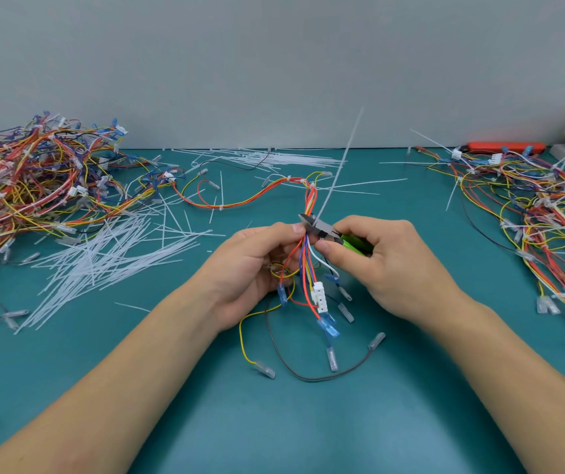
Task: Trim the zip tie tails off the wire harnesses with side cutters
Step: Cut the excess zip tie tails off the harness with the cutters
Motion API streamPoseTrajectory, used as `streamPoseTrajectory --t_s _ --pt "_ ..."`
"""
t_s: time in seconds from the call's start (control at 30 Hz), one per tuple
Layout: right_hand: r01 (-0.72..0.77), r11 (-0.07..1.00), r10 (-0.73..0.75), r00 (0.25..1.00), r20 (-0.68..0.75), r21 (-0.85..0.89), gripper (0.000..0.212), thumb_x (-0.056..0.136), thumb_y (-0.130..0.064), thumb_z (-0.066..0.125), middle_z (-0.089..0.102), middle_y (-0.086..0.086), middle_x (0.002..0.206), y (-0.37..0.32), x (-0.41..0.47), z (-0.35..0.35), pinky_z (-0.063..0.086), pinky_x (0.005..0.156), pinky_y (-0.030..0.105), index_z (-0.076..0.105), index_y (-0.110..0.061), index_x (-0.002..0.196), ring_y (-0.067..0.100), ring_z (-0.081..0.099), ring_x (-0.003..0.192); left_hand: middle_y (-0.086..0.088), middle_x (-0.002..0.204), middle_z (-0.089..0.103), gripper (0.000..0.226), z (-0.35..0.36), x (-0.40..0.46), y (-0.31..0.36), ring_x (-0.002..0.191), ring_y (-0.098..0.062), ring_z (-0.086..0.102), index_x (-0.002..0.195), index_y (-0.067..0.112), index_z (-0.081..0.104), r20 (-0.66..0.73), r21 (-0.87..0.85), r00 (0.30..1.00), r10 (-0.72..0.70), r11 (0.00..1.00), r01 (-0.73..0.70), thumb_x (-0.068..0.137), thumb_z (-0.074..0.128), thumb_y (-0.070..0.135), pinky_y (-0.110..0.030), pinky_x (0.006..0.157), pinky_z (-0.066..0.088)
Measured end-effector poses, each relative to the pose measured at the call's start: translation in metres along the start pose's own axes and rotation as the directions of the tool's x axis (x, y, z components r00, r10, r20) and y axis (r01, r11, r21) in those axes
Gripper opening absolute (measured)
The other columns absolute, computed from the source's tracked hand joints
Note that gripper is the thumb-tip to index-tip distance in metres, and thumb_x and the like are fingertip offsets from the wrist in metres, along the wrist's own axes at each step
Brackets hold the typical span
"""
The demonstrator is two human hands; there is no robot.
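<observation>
Two bare hands meet over the middle of the teal bench (308,422), nearest the front edge.

- Left hand (250,268): fingers curled, thumb and forefinger pinching the wire harness (305,265) just below its tie point; loose leads with clear and blue terminals and a white connector (319,295) hang down from the grip toward the front edge.
- Right hand (387,265): closed round the green handles of the side cutters (325,232), thumb laid along the tool. The metal nose points left and sits against the bundle at the base of the zip tie tail (340,165); whether the blades have bitten cannot be told.
- Zip tie tail: white, rising steeply away from the bundle toward the back wall.
- Left of centre: a scatter of cut tails (103,265) lying flat, fanned in a loose heap.
- Back edge, centre: further white strips (274,159) lying flat.
- Far left corner: a heaped harness pile (34,179).
- Right edge: a second harness heap (534,213), white tails sticking out.
- Far right corner: an orange tool (506,146) against the wall.
</observation>
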State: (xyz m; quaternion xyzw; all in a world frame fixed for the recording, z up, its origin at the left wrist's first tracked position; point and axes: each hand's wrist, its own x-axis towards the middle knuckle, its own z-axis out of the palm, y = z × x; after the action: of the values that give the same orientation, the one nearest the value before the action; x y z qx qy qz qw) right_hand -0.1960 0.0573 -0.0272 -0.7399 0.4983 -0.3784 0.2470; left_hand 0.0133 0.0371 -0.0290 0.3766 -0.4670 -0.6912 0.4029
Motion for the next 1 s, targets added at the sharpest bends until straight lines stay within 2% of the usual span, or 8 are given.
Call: streamPoseTrajectory --t_s 0.13,0.23,0.33,0.43,0.6,0.73,0.8,1.0 --pt "0.001 1.000 -0.001 1.000 -0.003 -0.006 0.026 0.098 -0.050 0.066 0.055 0.003 0.068 -0.001 -0.001 0.003 0.038 0.059 0.033 0.074 -0.025 0.096 0.011 0.043 0.061 -0.001 0.071 0.063 0.016 0.001 0.000 0.001 0.061 -0.014 0.052 0.082 0.016 0.078 -0.009 0.001 1.000 0.000 1.000 0.000 0.083 0.070 0.030 -0.032 0.064 0.035" --pt "0.001 0.998 -0.001 1.000 -0.013 -0.056 0.035 0.095 -0.060 0.060 0.064 0.000 0.082 -0.002 0.000 0.003 0.050 0.073 0.043 0.072 -0.028 0.100 0.017 0.056 0.077 -0.001 0.071 0.063 0.017 0.002 0.000 0.001 0.061 -0.013 0.052 0.085 0.015 0.077 -0.009 -0.005 1.000 0.004 1.000 -0.004 0.084 0.069 0.030 -0.029 0.059 0.035" --pt "-0.020 0.995 0.019 1.000 -0.012 -0.102 0.048 0.091 -0.072 0.048 0.067 -0.004 0.093 -0.002 0.001 0.003 0.051 0.082 0.047 0.069 -0.032 0.107 0.018 0.060 0.091 0.001 0.070 0.064 0.018 0.002 -0.001 0.002 0.059 -0.012 0.053 0.086 0.015 0.077 -0.005 0.001 1.000 0.013 1.000 -0.013 0.087 0.068 0.031 -0.024 0.053 0.038" --pt "-0.021 0.989 0.022 1.000 0.004 -0.144 0.057 0.090 -0.076 0.040 0.067 -0.003 0.098 -0.001 0.001 0.006 0.052 0.084 0.047 0.068 -0.030 0.108 0.019 0.061 0.095 0.001 0.070 0.064 0.016 0.003 -0.001 0.002 0.059 -0.011 0.052 0.086 0.015 0.076 -0.006 -0.006 1.000 0.015 1.000 -0.015 0.087 0.072 0.030 -0.023 0.053 0.038" --pt "-0.007 0.991 0.006 1.000 -0.010 -0.136 0.052 0.097 -0.071 0.039 0.067 -0.005 0.089 -0.002 0.001 0.008 0.052 0.079 0.044 0.069 -0.029 0.105 0.014 0.060 0.087 0.001 0.069 0.062 0.016 0.004 -0.002 0.002 0.057 -0.010 0.051 0.083 0.016 0.077 -0.008 -0.028 1.000 0.022 0.999 -0.022 0.083 0.072 0.032 -0.021 0.050 0.040" --pt "-0.018 0.995 0.011 0.997 -0.079 -0.095 0.051 0.097 -0.071 0.043 0.059 -0.006 0.070 -0.002 0.002 0.011 0.045 0.060 0.038 0.071 -0.029 0.097 0.014 0.051 0.067 0.002 0.069 0.061 0.016 0.005 -0.002 0.003 0.057 -0.010 0.051 0.079 0.018 0.076 -0.011 -0.025 1.000 0.022 0.999 -0.022 0.082 0.071 0.033 -0.020 0.050 0.040" --pt "-0.023 0.996 0.013 0.993 -0.119 -0.084 0.049 0.095 -0.072 0.047 0.053 -0.007 0.063 -0.002 0.003 0.012 0.040 0.056 0.037 0.071 -0.029 0.092 0.014 0.045 0.060 0.001 0.069 0.062 0.016 0.005 -0.002 0.003 0.057 -0.010 0.052 0.078 0.018 0.077 -0.010 -0.038 1.000 0.022 0.999 -0.022 0.083 0.071 0.032 -0.020 0.050 0.041" --pt "-0.038 0.993 0.013 0.977 -0.214 -0.113 0.053 0.090 -0.073 0.055 0.052 -0.009 0.059 -0.003 0.002 0.016 0.033 0.052 0.032 0.068 -0.023 0.080 0.015 0.043 0.056 0.002 0.069 0.062 0.014 0.005 -0.004 0.004 0.057 -0.010 0.052 0.080 0.017 0.072 -0.021 -0.050 1.000 0.012 0.999 -0.013 0.088 0.069 0.029 -0.021 0.051 0.041"
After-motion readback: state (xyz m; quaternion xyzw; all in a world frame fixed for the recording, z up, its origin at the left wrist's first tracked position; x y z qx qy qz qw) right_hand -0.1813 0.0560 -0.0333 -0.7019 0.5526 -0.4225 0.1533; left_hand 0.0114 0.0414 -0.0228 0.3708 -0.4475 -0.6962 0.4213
